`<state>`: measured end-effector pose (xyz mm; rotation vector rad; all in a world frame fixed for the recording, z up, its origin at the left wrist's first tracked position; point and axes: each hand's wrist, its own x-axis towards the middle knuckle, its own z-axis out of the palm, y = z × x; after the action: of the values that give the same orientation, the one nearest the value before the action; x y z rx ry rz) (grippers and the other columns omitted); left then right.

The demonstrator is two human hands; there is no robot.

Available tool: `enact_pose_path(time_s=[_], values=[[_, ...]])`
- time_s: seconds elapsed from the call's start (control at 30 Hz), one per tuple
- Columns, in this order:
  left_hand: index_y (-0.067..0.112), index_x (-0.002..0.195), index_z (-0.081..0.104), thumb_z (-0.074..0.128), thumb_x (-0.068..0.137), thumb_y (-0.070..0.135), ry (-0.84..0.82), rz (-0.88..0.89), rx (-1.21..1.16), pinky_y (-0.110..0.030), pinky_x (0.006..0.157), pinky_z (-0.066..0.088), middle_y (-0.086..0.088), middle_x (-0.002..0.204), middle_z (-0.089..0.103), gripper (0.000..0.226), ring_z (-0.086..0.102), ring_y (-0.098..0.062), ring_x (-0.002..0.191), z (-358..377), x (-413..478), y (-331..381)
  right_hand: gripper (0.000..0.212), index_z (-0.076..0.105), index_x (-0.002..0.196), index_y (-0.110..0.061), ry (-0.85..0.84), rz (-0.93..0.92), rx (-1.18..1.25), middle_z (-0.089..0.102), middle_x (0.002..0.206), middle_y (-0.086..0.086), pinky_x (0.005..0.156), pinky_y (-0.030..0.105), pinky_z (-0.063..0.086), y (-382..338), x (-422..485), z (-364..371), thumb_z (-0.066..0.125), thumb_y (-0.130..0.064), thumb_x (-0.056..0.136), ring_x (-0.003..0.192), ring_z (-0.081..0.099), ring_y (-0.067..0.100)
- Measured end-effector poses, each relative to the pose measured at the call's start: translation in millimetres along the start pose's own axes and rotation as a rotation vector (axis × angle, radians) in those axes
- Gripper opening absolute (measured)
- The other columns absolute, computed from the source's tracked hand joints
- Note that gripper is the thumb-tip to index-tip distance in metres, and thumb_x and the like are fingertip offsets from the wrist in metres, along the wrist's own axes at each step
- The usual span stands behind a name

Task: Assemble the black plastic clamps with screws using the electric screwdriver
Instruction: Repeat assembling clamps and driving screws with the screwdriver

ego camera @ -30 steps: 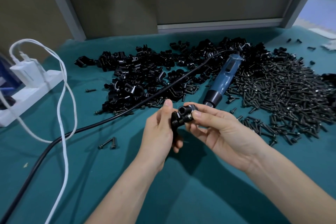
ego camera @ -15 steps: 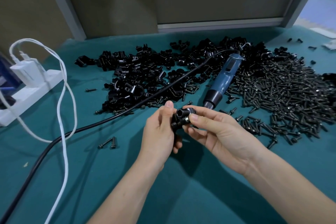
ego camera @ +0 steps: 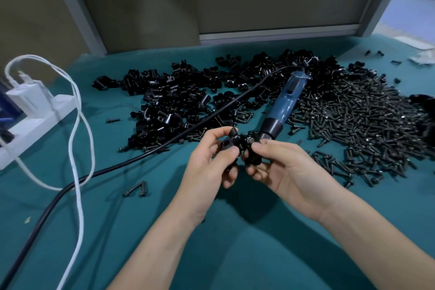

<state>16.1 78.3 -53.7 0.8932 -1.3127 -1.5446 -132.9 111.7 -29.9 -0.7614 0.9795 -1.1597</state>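
Observation:
Above the teal table, my left hand [ego camera: 211,160] pinches one black clamp piece [ego camera: 230,142] between thumb and fingers. My right hand [ego camera: 282,167] grips a second black clamp piece [ego camera: 250,148] with a screw end showing in it. The two pieces touch between my hands. The blue electric screwdriver [ego camera: 282,106] lies on the table just behind them, tip toward me, held by neither hand. A pile of black clamp parts [ego camera: 188,99] spreads to the left of it and a pile of black screws [ego camera: 357,120] to the right.
The screwdriver's black cable [ego camera: 113,167] runs diagonally to the lower left. A white power strip [ego camera: 30,122] with a charger and white cable [ego camera: 77,139] sits at the left edge. Two loose screws [ego camera: 136,188] lie left of my left wrist. A grey panel stands behind the table.
The two clamp pieces have turned between my fingers and moved slightly apart, each hand now holding its own piece. Both hands stay in about the same place.

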Motion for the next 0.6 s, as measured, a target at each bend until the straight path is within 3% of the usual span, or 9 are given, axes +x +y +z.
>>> enact_pose_path(time_s=[0.17,0.27,0.33,0.47,0.6], values=[[0.030,0.104,0.062,0.066,0.078,0.027,-0.003,0.054,0.026,-0.016,0.046,0.037,0.016,0.074,0.061,0.026,0.048,0.000,0.051,4.0,1.3,-3.3,0.026,0.068,0.084,-0.012,0.003,0.002,-0.111,0.062,0.076,0.002,0.054,0.017,0.043,-2.0,0.0,-1.8,0.063,-0.037,0.080,0.060,0.054,0.010],[0.038,0.096,0.069,0.067,0.078,0.034,0.007,0.063,-0.024,-0.018,0.047,0.038,0.011,0.076,0.058,0.019,0.043,-0.002,0.052,2.5,2.0,-2.6,0.022,0.066,0.074,-0.019,-0.031,-0.038,-0.165,0.058,0.070,-0.001,0.049,0.016,0.039,-4.4,-0.5,-3.7,0.060,-0.040,0.081,0.057,0.049,0.011],[0.040,0.098,0.071,0.068,0.080,0.039,-0.011,0.057,-0.035,-0.021,0.052,0.043,0.005,0.082,0.058,0.018,0.046,-0.007,0.057,-0.2,1.9,-2.1,0.027,0.069,0.069,-0.024,-0.056,-0.124,-0.213,0.057,0.069,-0.005,0.054,0.017,0.040,-8.4,-0.7,-7.5,0.061,-0.044,0.084,0.062,0.049,0.009],[0.013,0.115,0.067,0.056,0.088,0.031,-0.117,0.015,-0.102,-0.025,0.066,0.050,-0.020,0.111,0.064,0.034,0.058,-0.022,0.085,-0.6,1.0,-2.8,0.034,0.077,0.094,-0.021,-0.121,-0.241,-0.166,0.071,0.097,-0.004,0.078,0.015,0.046,-10.3,0.6,-12.2,0.057,-0.045,0.082,0.085,0.061,0.002],[0.006,0.118,0.060,0.050,0.093,0.024,-0.214,0.039,-0.173,-0.023,0.065,0.050,-0.002,0.096,0.070,0.033,0.060,-0.011,0.080,3.2,-0.5,-4.0,0.041,0.072,0.104,-0.012,-0.094,-0.224,-0.129,0.064,0.112,0.012,0.091,0.030,0.048,0.7,2.9,-10.3,0.064,-0.046,0.082,0.100,0.060,0.015]])
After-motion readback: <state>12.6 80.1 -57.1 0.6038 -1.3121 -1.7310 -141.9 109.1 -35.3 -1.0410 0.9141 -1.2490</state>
